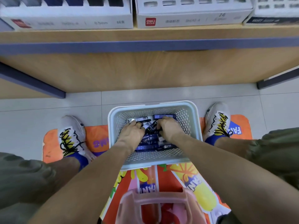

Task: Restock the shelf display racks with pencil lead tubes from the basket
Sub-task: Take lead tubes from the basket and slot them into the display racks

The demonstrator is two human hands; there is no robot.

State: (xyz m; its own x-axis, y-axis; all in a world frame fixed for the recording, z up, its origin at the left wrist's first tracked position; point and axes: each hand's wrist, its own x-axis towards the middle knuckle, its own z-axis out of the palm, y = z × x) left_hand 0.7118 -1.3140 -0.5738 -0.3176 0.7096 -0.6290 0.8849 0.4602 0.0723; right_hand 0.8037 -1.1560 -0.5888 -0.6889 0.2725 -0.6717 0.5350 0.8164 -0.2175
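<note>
Both hands, left hand point(133, 132) and right hand point(168, 128), are curling around lead tubes point(149, 139) beneath them in the basket point(196, 120), apparently gathering stock for the racks point(192, 12) above.

Bright, even light — blurred, warped edges

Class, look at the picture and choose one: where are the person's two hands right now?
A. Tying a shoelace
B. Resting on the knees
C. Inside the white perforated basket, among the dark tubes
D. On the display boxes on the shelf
C: both the left hand and the right hand reach down into the basket among the pencil lead tubes.
</note>
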